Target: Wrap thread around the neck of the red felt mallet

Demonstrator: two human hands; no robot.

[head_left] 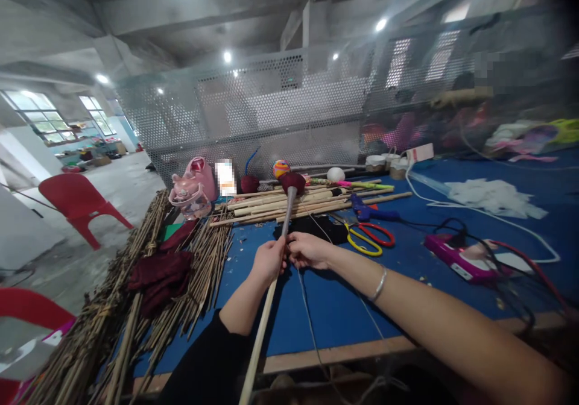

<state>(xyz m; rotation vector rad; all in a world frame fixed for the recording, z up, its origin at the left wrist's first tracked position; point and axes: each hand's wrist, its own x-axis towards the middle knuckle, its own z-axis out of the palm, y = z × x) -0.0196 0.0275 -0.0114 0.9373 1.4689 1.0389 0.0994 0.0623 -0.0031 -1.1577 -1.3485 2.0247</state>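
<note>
My left hand (269, 259) is closed around a pale wooden stick (262, 335) that slants up and away from me. The far end of the stick carries a dark red ball-shaped head (294, 182), and a greyish wrapping (288, 211) covers the length just below it. Right beside the left fingers, my right hand (311, 251) pinches at the stick where the wrapping ends. A thin grey string (305, 296) trails down from the right fingers past the table edge. The fingertips partly hide the spot where string and stick meet.
Bundled thin twigs (199, 272) and dark red cloth (160, 275) lie left. Wooden sticks (253, 208) lie beyond my hands. To the right are scissors (368, 239), a blue glue gun (366, 210), a purple power strip (456, 259) with cables, and white scraps (493, 197).
</note>
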